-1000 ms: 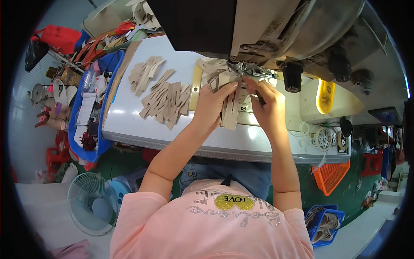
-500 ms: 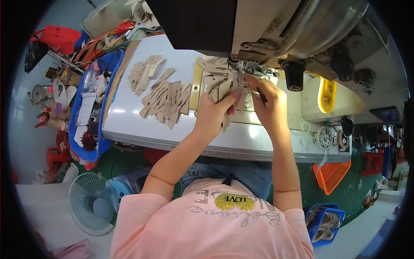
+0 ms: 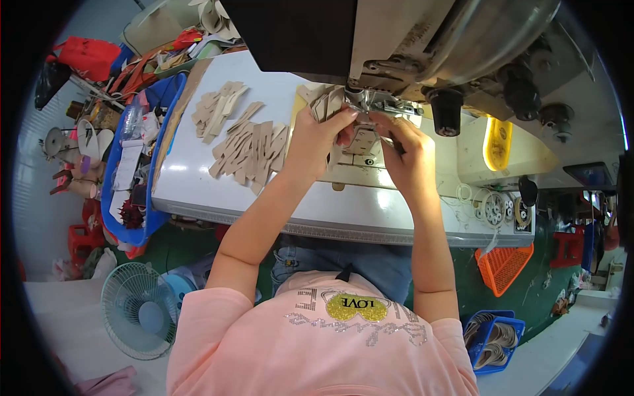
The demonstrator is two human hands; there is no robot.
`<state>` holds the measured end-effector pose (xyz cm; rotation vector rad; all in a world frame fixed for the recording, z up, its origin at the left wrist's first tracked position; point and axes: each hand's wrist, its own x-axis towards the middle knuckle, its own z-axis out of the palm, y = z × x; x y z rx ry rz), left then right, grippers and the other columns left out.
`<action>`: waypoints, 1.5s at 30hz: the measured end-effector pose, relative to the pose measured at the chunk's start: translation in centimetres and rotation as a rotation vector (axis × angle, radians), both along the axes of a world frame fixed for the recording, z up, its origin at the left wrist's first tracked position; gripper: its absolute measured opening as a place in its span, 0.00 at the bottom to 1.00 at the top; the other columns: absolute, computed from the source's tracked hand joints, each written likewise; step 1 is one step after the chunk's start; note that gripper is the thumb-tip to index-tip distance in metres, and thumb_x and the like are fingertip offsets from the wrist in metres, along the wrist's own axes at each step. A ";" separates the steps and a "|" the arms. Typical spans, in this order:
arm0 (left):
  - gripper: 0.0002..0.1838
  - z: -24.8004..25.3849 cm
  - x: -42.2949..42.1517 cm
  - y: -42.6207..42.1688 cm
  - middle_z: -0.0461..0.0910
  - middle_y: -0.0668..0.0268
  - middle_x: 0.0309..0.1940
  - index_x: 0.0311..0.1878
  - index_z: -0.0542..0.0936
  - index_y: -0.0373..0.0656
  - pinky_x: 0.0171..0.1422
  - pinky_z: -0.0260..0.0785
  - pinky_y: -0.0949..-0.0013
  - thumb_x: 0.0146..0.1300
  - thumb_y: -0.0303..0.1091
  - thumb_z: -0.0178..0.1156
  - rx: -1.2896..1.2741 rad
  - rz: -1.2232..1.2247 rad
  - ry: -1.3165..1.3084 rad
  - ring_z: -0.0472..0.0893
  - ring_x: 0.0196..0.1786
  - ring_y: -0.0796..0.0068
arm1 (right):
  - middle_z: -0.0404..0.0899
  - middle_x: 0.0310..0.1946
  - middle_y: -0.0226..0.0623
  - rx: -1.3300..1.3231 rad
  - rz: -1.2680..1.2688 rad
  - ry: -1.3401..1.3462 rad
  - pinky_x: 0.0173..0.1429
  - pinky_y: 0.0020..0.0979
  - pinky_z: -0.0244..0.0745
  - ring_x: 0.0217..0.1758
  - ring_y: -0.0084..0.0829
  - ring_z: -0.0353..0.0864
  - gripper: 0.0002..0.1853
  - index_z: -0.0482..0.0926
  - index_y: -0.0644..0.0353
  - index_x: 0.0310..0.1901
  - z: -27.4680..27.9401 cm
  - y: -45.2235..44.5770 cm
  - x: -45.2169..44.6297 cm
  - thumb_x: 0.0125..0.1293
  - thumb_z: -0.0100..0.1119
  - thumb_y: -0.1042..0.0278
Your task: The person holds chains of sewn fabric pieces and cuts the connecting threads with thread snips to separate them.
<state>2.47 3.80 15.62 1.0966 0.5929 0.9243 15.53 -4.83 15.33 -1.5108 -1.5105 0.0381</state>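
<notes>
My left hand [image 3: 317, 140] is closed on a fanned bunch of beige strips [image 3: 326, 104], just left of the needle area of the sewing machine [image 3: 403, 72]. My right hand [image 3: 408, 146] is at the right side of the presser foot [image 3: 364, 102], its thumb and index finger drawn together near the metal parts; anything between them is too small to make out. Below the foot, the metal needle plate [image 3: 362, 142] shows between my hands. Two loose piles of beige strips, one upper left [image 3: 218, 111] and a larger one [image 3: 251, 150], lie on the white table to the left.
A blue tray of odds and ends [image 3: 148, 198] stands at the table's left edge. A fan [image 3: 140, 311] is at the lower left. An orange basket [image 3: 503, 267] and a blue basket of curved pieces [image 3: 492, 342] are at the lower right. A yellow tray [image 3: 497, 145] lies right of my hands.
My left hand has moved up and left with the bunch, whose strips no longer hang below the hand. The needle plate is now more exposed. The right hand has stayed beside the foot.
</notes>
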 end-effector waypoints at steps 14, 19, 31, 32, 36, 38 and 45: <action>0.22 -1.9 -1.1 -4.3 0.67 0.71 0.18 0.34 0.72 0.41 0.21 0.54 0.80 0.65 0.54 0.46 -0.136 -0.228 -0.062 0.64 0.20 0.85 | 0.77 0.25 0.41 0.063 0.099 0.213 0.31 0.28 0.71 0.28 0.33 0.79 0.06 0.75 0.65 0.32 0.6 -0.3 -2.1 0.50 0.58 0.81; 0.13 -2.0 -1.5 -3.9 0.73 0.69 0.22 0.37 0.73 0.39 0.25 0.62 0.79 0.63 0.41 0.52 0.292 -0.127 0.201 0.71 0.23 0.83 | 0.75 0.21 0.40 -0.040 0.138 0.346 0.30 0.28 0.70 0.23 0.33 0.77 0.04 0.73 0.64 0.30 0.6 -0.9 -1.4 0.52 0.57 0.80; 0.08 -0.3 -0.3 -1.1 0.72 0.70 0.16 0.28 0.76 0.40 0.18 0.54 0.80 0.56 0.35 0.59 -0.193 -0.116 0.066 0.64 0.14 0.84 | 0.79 0.29 0.40 0.039 0.043 0.110 0.36 0.28 0.74 0.33 0.35 0.81 0.24 0.79 0.57 0.43 -0.8 -0.1 0.1 0.41 0.53 0.86; 0.09 -0.3 -0.2 -1.0 0.72 0.70 0.16 0.27 0.76 0.41 0.18 0.54 0.81 0.56 0.36 0.59 -0.206 -0.123 0.063 0.64 0.14 0.84 | 0.79 0.28 0.40 0.044 0.039 0.097 0.35 0.28 0.74 0.32 0.35 0.81 0.24 0.79 0.57 0.44 -0.8 0.0 0.0 0.41 0.53 0.86; 0.09 0.0 -0.2 -0.8 0.72 0.70 0.16 0.26 0.76 0.41 0.18 0.54 0.80 0.56 0.36 0.59 -0.225 -0.154 0.044 0.64 0.14 0.84 | 0.78 0.26 0.41 0.029 0.013 0.073 0.33 0.29 0.73 0.29 0.36 0.80 0.25 0.79 0.55 0.44 -0.5 0.1 0.0 0.41 0.52 0.86; 0.09 0.2 -0.2 -0.6 0.72 0.70 0.16 0.25 0.76 0.41 0.18 0.54 0.80 0.56 0.36 0.58 -0.222 -0.170 0.051 0.65 0.14 0.84 | 0.77 0.24 0.42 0.027 0.000 0.067 0.32 0.29 0.73 0.27 0.37 0.79 0.24 0.79 0.54 0.44 -0.4 0.2 -0.1 0.42 0.53 0.85; 0.09 0.7 -0.4 -0.9 0.72 0.69 0.17 0.29 0.76 0.40 0.20 0.58 0.80 0.58 0.36 0.59 -0.314 -0.134 0.046 0.67 0.15 0.84 | 0.76 0.22 0.44 0.043 0.006 0.056 0.31 0.31 0.72 0.24 0.41 0.77 0.23 0.79 0.54 0.44 -0.1 0.3 -0.1 0.43 0.53 0.83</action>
